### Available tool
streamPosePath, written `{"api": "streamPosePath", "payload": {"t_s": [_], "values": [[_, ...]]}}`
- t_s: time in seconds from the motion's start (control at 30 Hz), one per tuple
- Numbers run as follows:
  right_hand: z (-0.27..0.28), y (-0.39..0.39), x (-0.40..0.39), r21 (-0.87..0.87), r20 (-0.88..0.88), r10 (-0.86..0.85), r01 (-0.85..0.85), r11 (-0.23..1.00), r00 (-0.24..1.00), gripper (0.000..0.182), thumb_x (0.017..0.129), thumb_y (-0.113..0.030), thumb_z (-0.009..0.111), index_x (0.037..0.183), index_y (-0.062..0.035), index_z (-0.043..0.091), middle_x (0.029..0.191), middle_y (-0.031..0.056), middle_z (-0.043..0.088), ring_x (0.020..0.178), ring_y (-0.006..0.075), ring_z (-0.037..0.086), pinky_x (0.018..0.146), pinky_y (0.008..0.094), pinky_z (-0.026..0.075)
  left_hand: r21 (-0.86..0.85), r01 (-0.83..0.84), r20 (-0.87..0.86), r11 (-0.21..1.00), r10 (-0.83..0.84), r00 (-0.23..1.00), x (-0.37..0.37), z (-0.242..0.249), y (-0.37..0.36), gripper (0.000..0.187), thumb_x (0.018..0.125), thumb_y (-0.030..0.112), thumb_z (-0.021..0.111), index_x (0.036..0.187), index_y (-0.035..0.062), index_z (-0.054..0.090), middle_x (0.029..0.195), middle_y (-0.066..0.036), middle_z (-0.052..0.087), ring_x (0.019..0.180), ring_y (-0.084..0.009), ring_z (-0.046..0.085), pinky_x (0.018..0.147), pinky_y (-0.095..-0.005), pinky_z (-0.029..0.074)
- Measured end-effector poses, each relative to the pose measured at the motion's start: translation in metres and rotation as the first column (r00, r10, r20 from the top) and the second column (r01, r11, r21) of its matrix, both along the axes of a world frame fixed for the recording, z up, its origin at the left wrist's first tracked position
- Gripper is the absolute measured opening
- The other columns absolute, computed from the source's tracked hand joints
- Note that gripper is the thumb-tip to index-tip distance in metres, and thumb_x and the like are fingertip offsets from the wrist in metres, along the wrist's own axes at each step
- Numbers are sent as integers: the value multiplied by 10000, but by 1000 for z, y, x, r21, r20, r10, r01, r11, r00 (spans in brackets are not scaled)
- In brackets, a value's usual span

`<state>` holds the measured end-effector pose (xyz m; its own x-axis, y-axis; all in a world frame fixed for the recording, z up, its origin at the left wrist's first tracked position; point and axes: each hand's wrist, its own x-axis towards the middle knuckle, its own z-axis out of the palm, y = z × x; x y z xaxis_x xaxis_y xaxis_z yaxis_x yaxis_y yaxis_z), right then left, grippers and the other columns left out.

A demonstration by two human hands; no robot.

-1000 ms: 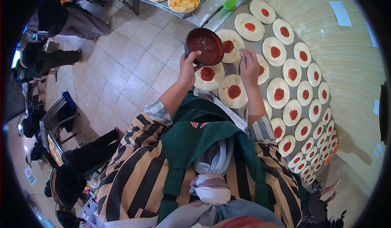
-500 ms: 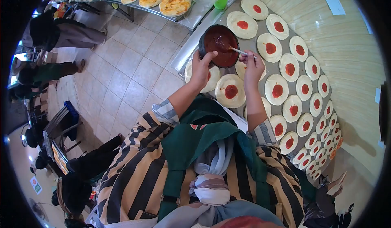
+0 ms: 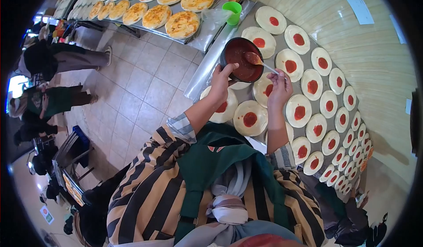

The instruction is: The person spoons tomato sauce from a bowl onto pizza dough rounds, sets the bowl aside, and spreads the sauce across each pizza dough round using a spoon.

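My left hand (image 3: 221,80) grips the left rim of a black bowl (image 3: 224,58) of red sauce (image 3: 240,66), its thumb over the edge. Pinched in my right hand (image 3: 279,88) is the pale handle of a spoon (image 3: 268,68). The spoon's bowl, coated in sauce, is raised over the right part of the bowl. Beneath and around both hands lie pale dough rounds with red sauce at their centres, such as one round (image 3: 250,130) just below the bowl. Another round (image 3: 263,98) is partly hidden by my right hand.
Many sauced rounds cover the long table (image 3: 304,134) to the right, beside a wall. A green cup (image 3: 232,13) and plastic bag (image 3: 214,18) stand near browned flatbreads (image 3: 182,25) at the top. Several people (image 3: 53,99) are at the left; another person (image 3: 350,218) is lower right.
The spoon has come up out of the sauce, its bowl now visible. Both hands and the black bowl sit slightly lower and further right in view, as the whole scene has shifted.
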<state>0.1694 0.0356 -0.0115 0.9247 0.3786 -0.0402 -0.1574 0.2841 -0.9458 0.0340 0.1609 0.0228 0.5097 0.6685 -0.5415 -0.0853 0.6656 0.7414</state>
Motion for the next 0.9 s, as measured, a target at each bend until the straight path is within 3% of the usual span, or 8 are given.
{"api": "streamPosePath", "payload": {"t_s": [0.27,0.33,0.4,0.47,0.53,0.6,0.77,0.9], "values": [[-1,29,40,32,-76,-121,124,992,990,208,974,-133,523,1019,51,609,849,104,633,740,171,621,723,315,540,-59,108,68,992,-104,992,30,-19,36,429,830,303,623,1139,21,527,1029,-124,606,934,-200,609,818,-399,522],[3,39,51,25,-62,-154,156,988,986,201,973,-125,521,1017,50,610,844,97,631,733,169,618,718,312,537,-79,90,48,993,-87,995,33,-23,45,456,798,254,672,1134,9,485,1061,-123,559,914,-188,619,715,-343,596],[2,48,61,-145,259,-110,151,978,960,184,971,-107,519,1009,46,614,846,81,631,753,166,622,712,309,529,-83,94,26,992,-92,995,35,-28,51,470,794,265,671,1148,12,492,1069,-117,553,920,-200,616,736,-357,581],[-2,52,70,-184,344,-65,135,974,937,147,956,-74,532,1004,34,619,865,78,634,771,166,622,702,303,512,-60,87,7,994,-87,996,35,-32,54,469,789,281,673,1141,22,504,1077,-111,548,926,-208,611,763,-372,558],[6,55,80,-529,745,376,145,836,550,116,941,-55,545,987,18,623,889,86,633,777,168,619,693,294,497,-57,84,-3,995,-84,996,36,-31,55,463,784,296,674,1128,32,512,1074,-108,553,930,-210,609,782,-382,538],[10,54,79,-553,727,380,160,818,572,153,957,-95,540,1000,24,626,931,90,651,753,152,630,684,274,507,-60,81,-15,995,-82,997,38,-30,56,448,786,287,675,1117,33,512,1057,-103,564,924,-203,613,774,-377,539],[25,44,62,-336,566,131,82,938,814,90,919,-38,558,966,11,616,869,109,620,784,189,616,688,289,481,-18,75,-32,997,-76,997,44,-26,53,428,782,250,684,1111,37,513,1044,-93,582,897,-191,621,762,-372,539],[24,44,44,-476,620,293,53,878,728,114,948,-73,547,957,12,623,839,76,628,707,140,603,670,265,485,35,126,-41,991,-125,991,47,-10,48,437,807,284,653,1142,47,504,1065,-83,562,995,-186,557,822,-385,485]]}}
